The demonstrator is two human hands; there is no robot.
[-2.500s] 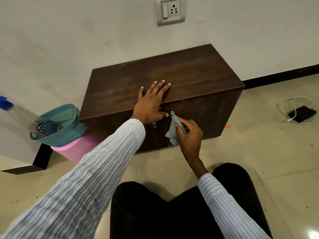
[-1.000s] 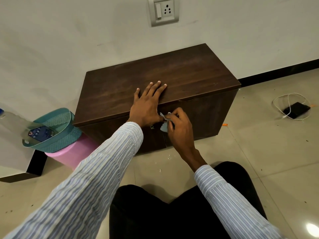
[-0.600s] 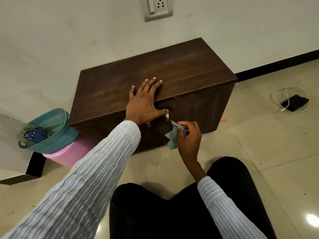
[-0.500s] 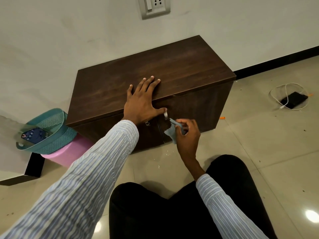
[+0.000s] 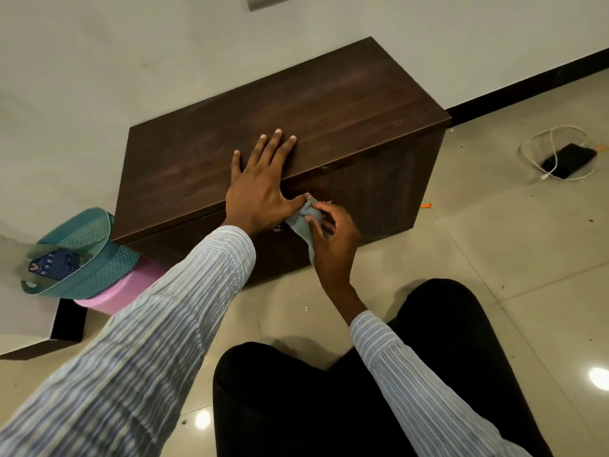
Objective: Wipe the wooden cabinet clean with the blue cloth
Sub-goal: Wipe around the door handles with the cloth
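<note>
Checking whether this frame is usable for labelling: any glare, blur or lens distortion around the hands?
Head view: wide-angle bending curves the skirting and cabinet edges; lamp glare spots sit on the floor tiles, away from the work; the left hand is sharp, while the right hand and blue cloth look slightly soft.

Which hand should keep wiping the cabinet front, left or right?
Right. The right hand already pinches the blue cloth against the wooden cabinet front. The left hand lies flat on the top edge, bracing, holding nothing.
</note>
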